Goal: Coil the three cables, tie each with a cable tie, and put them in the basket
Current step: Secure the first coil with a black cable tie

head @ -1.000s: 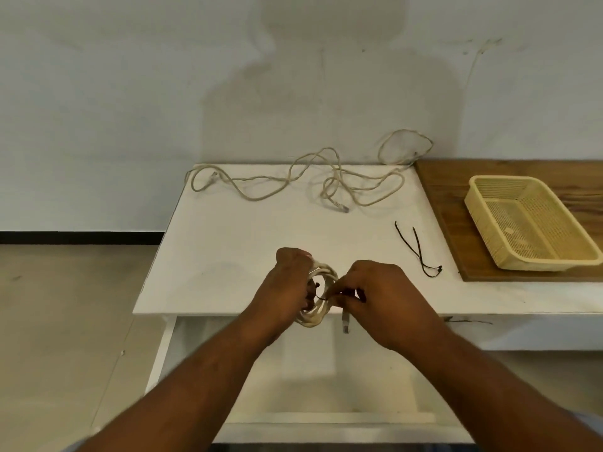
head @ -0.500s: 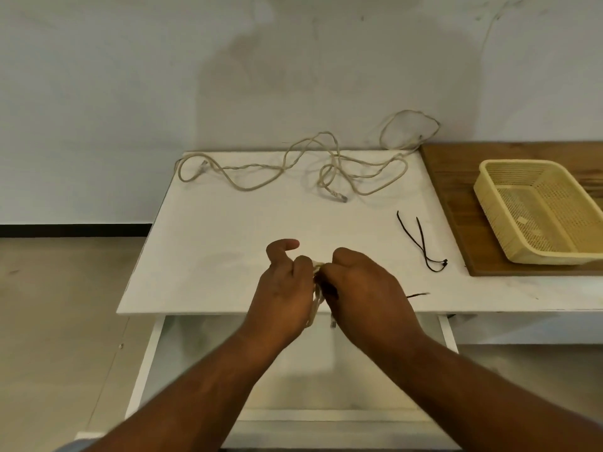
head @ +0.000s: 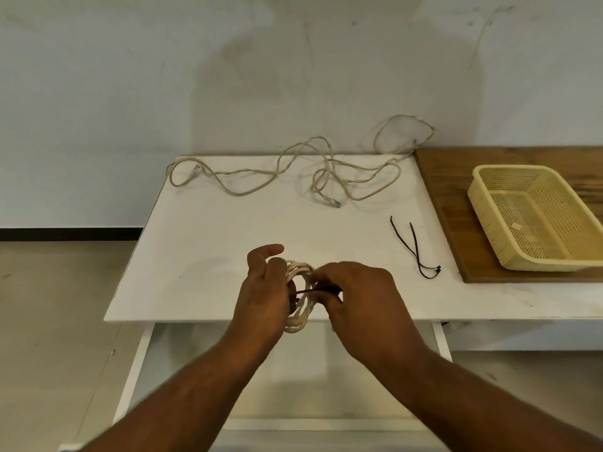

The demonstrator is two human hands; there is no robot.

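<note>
Beige coil (head: 301,308): at the 6 o'clock edge of the white table (head: 212,256), between both hands.
Left hand (head: 264,295): fingers curled round the coil's 9 o'clock side, thumb raised free.
Right hand (head: 362,298): fingertips pinching the black tie (head: 313,290), which lies across the coil.
Loose cables (head: 261,172): uncoiled, sprawled from 10 to 1 o'clock on the table.
Spare ties (head: 414,249): two, at the hands' 2 o'clock.
Basket (head: 535,265): on the wooden board (head: 450,197) at 3 o'clock, well apart from the coil.

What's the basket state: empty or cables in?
Empty of cables: the yellow basket shows a bare mesh floor. Left hand holds the coiled cable; right hand pinches the cable tie.
</note>
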